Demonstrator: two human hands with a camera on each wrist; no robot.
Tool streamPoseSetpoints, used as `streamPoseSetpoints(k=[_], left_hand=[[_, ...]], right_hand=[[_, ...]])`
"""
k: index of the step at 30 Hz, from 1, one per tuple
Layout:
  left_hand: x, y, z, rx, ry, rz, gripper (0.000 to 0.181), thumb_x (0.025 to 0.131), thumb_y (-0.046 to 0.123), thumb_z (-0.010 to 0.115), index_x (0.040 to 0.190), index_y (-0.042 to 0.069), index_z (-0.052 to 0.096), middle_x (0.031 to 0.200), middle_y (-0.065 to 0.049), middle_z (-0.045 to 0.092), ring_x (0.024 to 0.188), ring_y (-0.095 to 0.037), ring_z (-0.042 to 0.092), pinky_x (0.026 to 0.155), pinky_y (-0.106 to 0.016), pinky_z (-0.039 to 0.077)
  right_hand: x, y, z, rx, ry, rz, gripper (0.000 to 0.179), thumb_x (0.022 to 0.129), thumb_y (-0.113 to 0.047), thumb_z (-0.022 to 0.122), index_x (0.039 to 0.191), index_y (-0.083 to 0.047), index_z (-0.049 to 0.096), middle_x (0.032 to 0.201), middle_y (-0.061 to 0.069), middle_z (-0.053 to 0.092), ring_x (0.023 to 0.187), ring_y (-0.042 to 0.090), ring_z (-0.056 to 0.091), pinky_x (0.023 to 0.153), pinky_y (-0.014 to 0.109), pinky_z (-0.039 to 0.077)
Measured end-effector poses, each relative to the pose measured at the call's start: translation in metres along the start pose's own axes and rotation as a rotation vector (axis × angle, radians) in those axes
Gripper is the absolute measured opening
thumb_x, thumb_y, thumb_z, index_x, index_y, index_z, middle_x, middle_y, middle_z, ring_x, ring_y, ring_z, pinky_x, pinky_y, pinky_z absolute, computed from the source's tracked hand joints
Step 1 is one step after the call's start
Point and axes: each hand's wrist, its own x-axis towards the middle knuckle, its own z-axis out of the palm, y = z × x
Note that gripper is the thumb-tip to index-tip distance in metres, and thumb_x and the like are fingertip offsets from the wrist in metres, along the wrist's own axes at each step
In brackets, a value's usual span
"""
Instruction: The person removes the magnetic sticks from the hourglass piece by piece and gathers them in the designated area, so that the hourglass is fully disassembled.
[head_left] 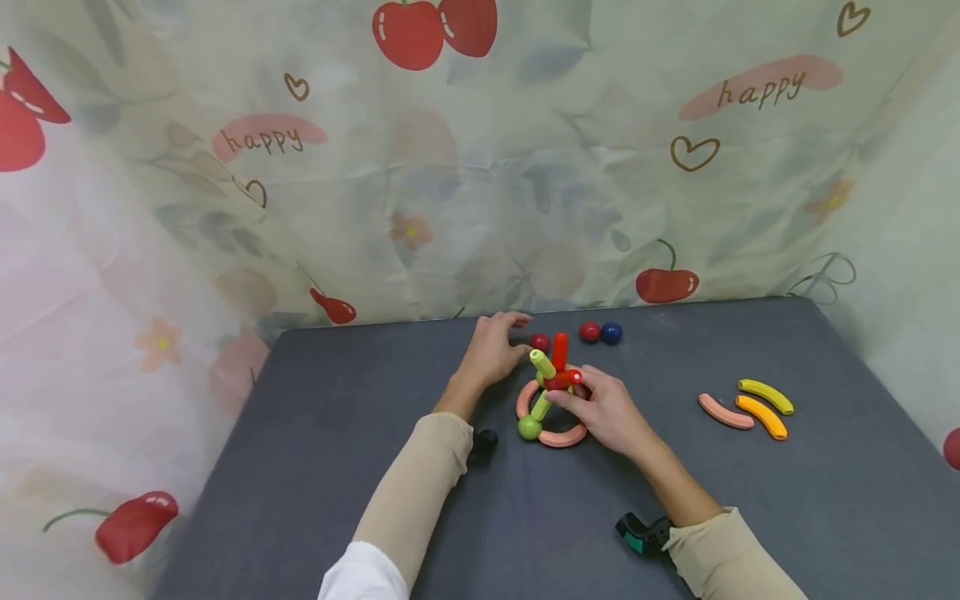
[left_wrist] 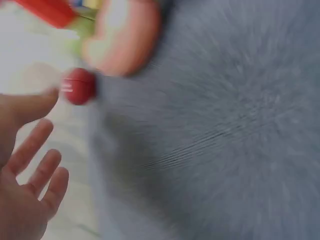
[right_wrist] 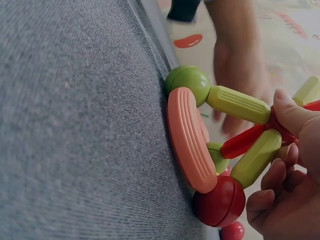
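A toy structure of balls and rods stands on the table. Its base has pink curved rods (head_left: 562,437), a green ball (head_left: 529,428) and, in the right wrist view, a red ball (right_wrist: 220,201). Yellow-green rods (right_wrist: 239,104) and a red rod rise from it to an upper joint, where another red rod (head_left: 560,352) points up. My right hand (head_left: 603,408) pinches the structure at this joint, thumb and fingers around it. Behind the structure, my left hand (head_left: 491,350) has its fingers spread, thumb tip right by a loose red ball (left_wrist: 78,86).
A second red ball (head_left: 589,332) and a blue ball (head_left: 612,333) lie side by side near the back edge. To the right lie curved rods: pink (head_left: 725,412), orange (head_left: 762,417) and yellow (head_left: 767,396). A printed curtain (head_left: 510,208) hangs behind the dark table (head_left: 337,483).
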Motion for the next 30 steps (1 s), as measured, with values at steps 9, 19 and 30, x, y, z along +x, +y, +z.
streamPoseSetpoints(k=[9,19,30], left_hand=[[-0.079,0.037,-0.041,-0.52,0.094,0.072,0.036,0.101,0.055,0.057,0.123,0.028,0.068,0.118,0.001,0.071,0.1,-0.015,0.065,0.085,-0.038,0.055],[-0.096,0.049,-0.036,-0.326,0.081,0.121,0.029,0.101,0.038,0.063,0.123,0.019,0.069,0.109,0.003,0.068,0.091,-0.01,0.064,0.078,-0.026,0.055],[-0.117,0.004,-0.063,-0.427,0.216,-0.063,0.022,0.1,0.029,0.067,0.121,0.024,0.07,0.106,0.003,0.07,0.092,-0.013,0.065,0.078,-0.031,0.054]], right_hand=[[-0.001,0.003,0.002,-0.01,0.012,-0.028,0.024,0.09,-0.032,0.078,0.107,-0.016,0.074,0.073,0.001,0.045,0.059,0.011,0.041,0.055,0.024,0.032],[0.0,0.002,0.007,-0.029,0.012,-0.045,0.017,0.09,-0.03,0.078,0.096,-0.016,0.072,0.073,0.0,0.047,0.06,0.01,0.042,0.056,0.024,0.034],[-0.001,0.0,0.005,-0.023,0.026,-0.017,0.02,0.091,-0.033,0.078,0.093,-0.015,0.069,0.072,0.0,0.043,0.058,0.01,0.038,0.054,0.024,0.031]])
